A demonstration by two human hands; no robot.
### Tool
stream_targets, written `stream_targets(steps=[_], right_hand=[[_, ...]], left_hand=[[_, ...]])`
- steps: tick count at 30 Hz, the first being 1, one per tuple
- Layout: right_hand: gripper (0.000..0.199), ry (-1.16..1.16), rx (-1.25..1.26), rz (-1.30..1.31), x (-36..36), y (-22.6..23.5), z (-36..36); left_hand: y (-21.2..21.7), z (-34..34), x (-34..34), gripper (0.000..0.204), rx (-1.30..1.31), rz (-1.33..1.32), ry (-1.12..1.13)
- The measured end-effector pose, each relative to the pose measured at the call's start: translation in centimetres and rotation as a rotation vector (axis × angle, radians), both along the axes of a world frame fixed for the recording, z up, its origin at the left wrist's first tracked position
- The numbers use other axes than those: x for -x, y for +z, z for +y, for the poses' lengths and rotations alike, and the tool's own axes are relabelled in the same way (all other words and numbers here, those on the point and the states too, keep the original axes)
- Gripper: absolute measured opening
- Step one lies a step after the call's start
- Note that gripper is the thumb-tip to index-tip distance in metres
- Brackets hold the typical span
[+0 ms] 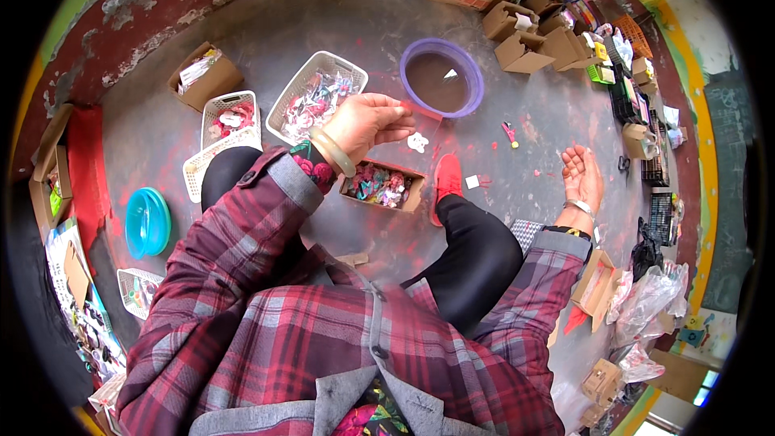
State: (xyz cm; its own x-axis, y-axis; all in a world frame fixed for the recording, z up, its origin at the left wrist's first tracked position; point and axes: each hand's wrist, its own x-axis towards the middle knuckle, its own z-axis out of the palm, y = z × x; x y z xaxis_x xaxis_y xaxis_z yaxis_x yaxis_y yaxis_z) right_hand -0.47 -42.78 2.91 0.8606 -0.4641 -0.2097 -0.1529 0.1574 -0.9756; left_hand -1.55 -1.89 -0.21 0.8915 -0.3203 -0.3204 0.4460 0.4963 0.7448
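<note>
My left hand (370, 126) hangs above the floor with its fingers pressed together in a pinch. Something small and red shows at the fingertips, too small to make out. Under that wrist lies an open cardboard box (413, 195) full of small colourful pieces. Just beyond the left fingers, a white flower-shaped piece (417, 142) rests on the floor. A white plastic basket (280, 119) with pink, red and white bits stands behind this hand. Off to the right, my right hand (584, 178) is held palm up, fingers apart and slightly curled, holding nothing.
A purple basin (410, 102) of dark water stands ahead. Smaller white baskets (207, 105) and teal bowls (148, 222) are at the left. A red and yellow item (509, 135) and a white square (472, 182) lie between my hands. Cardboard boxes (519, 52) and crates line the right wall.
</note>
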Motion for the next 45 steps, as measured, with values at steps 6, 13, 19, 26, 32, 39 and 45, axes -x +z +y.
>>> stream_targets(steps=[6, 13, 19, 26, 32, 39, 45], right_hand=[[0.016, 0.030, 0.459, -0.276, 2.3, 5.7, 12.2], [0.011, 0.391, 1.033, -0.655, 3.8, 1.4, 23.6], [0.011, 0.446, 1.261, -0.692, 3.1, -0.1, 23.8], [0.008, 0.476, 1.502, -0.674, 3.5, 0.0, 24.0], [0.011, 0.497, 1.392, -0.659, 3.4, -0.1, 23.9], [0.023, 0.612, 0.581, -0.177, 2.4, 0.3, 22.1], [0.010, 0.648, 0.379, -0.193, 2.8, -0.6, 22.0]], left_hand=[[0.2, -0.7, 0.3, 0.019, 0.008, 0.025, 0.021], [0.4, -1.5, 0.5, 0.021, 0.043, -0.021, -0.030], [0.5, -1.7, 1.1, 0.020, 0.073, -0.018, -0.061], [0.8, -2.1, 1.6, 0.020, -0.045, -0.043, -0.118], [0.0, -2.5, 1.2, 0.020, -0.110, -0.080, -0.091], [0.1, -1.6, 0.7, 0.017, -0.108, -0.089, -0.140], [-0.3, -1.8, 0.6, 0.013, -0.162, -0.169, -0.158]])
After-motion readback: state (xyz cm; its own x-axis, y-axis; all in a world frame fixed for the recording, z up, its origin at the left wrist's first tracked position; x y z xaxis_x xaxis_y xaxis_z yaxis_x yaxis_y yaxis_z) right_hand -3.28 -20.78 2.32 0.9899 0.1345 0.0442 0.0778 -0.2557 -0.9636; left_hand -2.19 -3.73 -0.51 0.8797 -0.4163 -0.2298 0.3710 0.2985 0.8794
